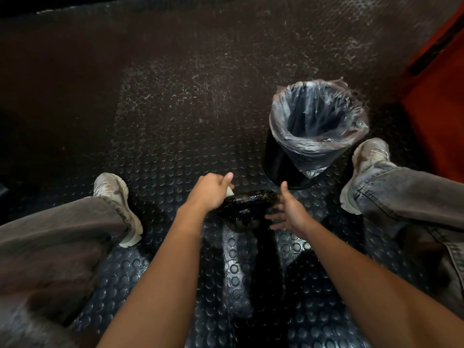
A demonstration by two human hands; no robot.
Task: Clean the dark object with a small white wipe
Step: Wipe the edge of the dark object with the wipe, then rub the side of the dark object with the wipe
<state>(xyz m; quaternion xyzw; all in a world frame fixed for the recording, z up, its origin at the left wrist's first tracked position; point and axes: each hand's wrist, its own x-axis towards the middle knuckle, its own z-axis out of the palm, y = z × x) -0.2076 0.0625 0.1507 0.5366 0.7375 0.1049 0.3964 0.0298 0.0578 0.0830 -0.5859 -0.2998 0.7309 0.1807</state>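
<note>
A dark, glossy, rounded object (247, 208) sits low between my knees above the studded floor. My left hand (209, 189) curls around a small white wipe (229, 191), of which only a sliver shows, and presses it against the object's upper left end. My right hand (288, 212) is at the object's right end, thumb up and fingers spread against its side. The underside of the object is hidden in shadow.
A black waste bin (276, 159) lined with a clear plastic bag (319, 116) stands just beyond the object on the right. My two legs in grey jeans and pale sneakers (118, 204) flank the spot. An orange surface (437, 101) rises at far right.
</note>
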